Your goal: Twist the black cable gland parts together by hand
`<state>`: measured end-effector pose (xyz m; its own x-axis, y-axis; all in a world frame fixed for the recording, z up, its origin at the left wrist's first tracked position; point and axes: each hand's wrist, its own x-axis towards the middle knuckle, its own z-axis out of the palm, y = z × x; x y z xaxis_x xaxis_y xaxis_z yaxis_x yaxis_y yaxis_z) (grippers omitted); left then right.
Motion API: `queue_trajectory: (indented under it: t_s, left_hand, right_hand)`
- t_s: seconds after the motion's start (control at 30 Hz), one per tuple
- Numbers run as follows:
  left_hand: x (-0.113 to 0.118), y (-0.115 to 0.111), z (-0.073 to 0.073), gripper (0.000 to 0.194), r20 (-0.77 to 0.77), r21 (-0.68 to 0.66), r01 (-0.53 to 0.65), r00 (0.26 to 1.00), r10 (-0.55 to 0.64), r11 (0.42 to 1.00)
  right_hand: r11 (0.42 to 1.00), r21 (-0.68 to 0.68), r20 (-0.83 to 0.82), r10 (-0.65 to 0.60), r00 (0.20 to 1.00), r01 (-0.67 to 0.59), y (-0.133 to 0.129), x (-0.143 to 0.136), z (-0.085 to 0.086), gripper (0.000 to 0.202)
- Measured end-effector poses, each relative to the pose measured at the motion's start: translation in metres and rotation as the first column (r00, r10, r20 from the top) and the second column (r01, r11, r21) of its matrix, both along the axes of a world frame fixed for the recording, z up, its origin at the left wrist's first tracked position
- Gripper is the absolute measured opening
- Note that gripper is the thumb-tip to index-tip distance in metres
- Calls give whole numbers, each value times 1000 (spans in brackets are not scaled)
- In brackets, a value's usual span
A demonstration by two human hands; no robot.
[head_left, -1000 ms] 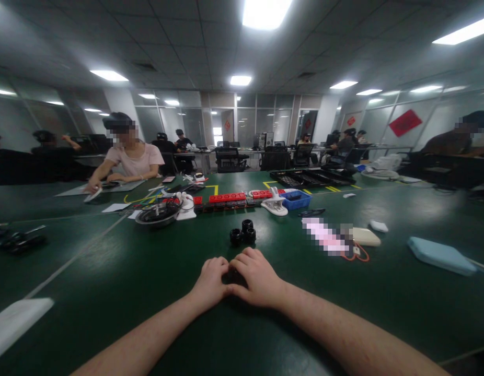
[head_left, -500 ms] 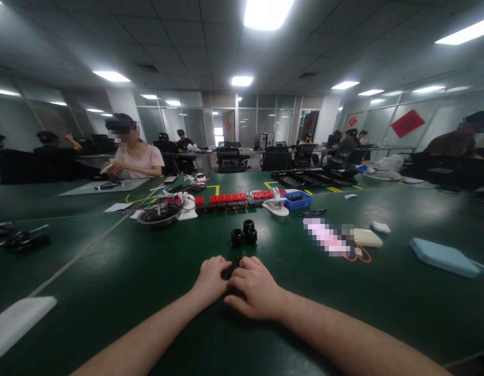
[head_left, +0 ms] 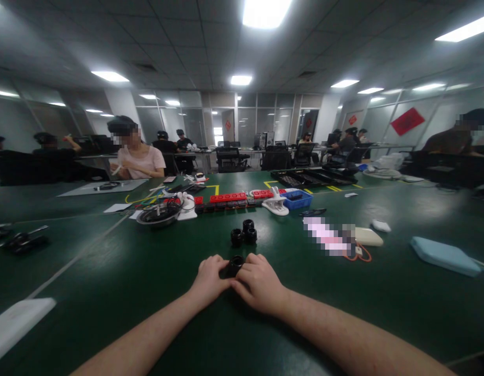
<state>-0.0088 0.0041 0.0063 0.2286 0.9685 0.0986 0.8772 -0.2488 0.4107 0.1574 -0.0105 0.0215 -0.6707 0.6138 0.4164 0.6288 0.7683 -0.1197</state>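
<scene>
Between my hands, low over the green table, is a round, glossy black ring-shaped part (head_left: 236, 264) with an open top; it looks like the others in front. My left hand (head_left: 211, 278) grips it from the left, fingers bent around its side. From the right, my right hand (head_left: 258, 283) closes on it, the thumb underneath near the left thumb. Much of the part is covered by my fingers. Just beyond, 3 similar black round parts (head_left: 244, 234) stand close together on the table.
A row of red blocks (head_left: 228, 198) lies across the table, with a blue basket (head_left: 299, 200) at its right end. A metal bowl (head_left: 158, 215) holds dark pieces. To the right lie a light-blue case (head_left: 444, 256) and a cream power bank (head_left: 367, 236). A person (head_left: 136, 154) sits opposite, at left.
My right hand has shifted slightly right and its fingers have moved off the top of the black part, so its round opening now shows. The left hand stays nearly in place.
</scene>
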Motion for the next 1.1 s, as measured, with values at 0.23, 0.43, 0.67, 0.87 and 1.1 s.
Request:
queue_trajectory:
  t_s: [0.23,0.43,0.67,0.87,1.1]
  left_hand:
    - [-1,-1,0,33,-10,15,4,1000,-4,1000]
    - [-2,0,-3,41,-2,33,15,1000,-14,999]
    - [-1,0,-4,38,-33,39,19,999,-17,999]
    - [2,-6,3,33,-56,0,53,997,-53,999]
    - [4,-12,9,34,-52,-101,37,998,-43,994]
  right_hand:
    - [991,7,4,-132,991,132,7,3,-1,28]
    - [982,9,20,-191,981,191,7,3,3,31]
    - [956,38,61,-292,954,290,8,3,5,36]
    - [964,14,111,-266,957,267,9,2,6,52]
    - [970,-40,103,-236,966,241,8,1,7,59]
